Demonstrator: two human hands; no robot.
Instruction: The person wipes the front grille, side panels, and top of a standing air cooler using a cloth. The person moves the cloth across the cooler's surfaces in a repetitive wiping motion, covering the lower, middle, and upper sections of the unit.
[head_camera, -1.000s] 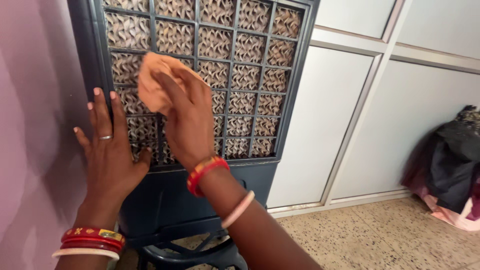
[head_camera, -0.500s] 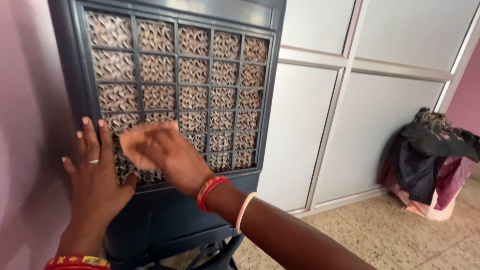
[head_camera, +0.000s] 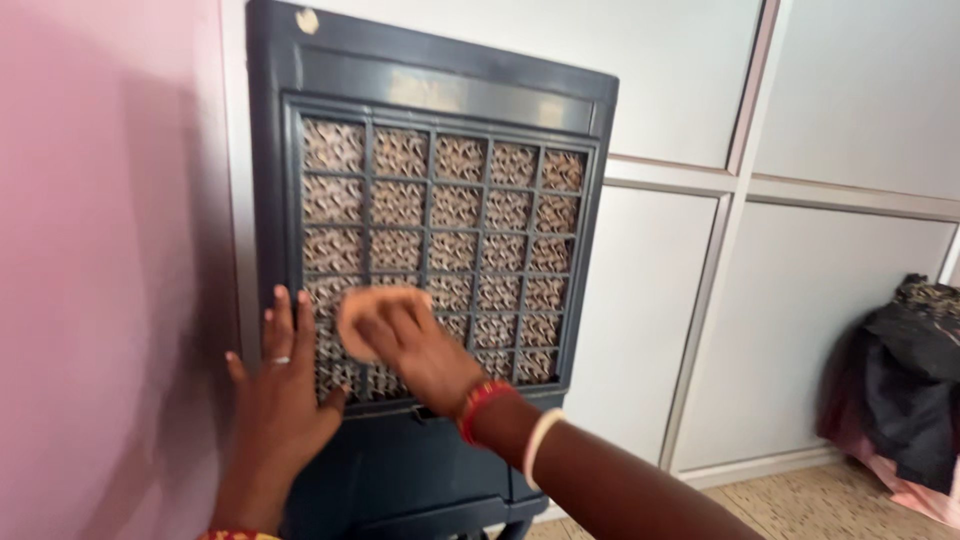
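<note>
A dark blue air cooler (head_camera: 450, 90) stands against the wall, its back grille (head_camera: 440, 230) showing brown honeycomb pads. My right hand (head_camera: 415, 345) presses an orange cloth (head_camera: 362, 312) against the lower left part of the grille. My left hand (head_camera: 280, 395) lies flat with fingers spread on the cooler's left edge, beside the cloth. A ring sits on one finger; red and white bangles circle my right wrist.
A pink wall (head_camera: 110, 250) runs close on the left. White panelled cupboard doors (head_camera: 800, 300) fill the back and right. A heap of dark and pink clothes (head_camera: 910, 390) lies on the speckled floor (head_camera: 800, 505) at the far right.
The view has pulled back and tilted up, so the cooler's top now shows. My right hand with the cloth went from the upper left of the grille down to its lower left.
</note>
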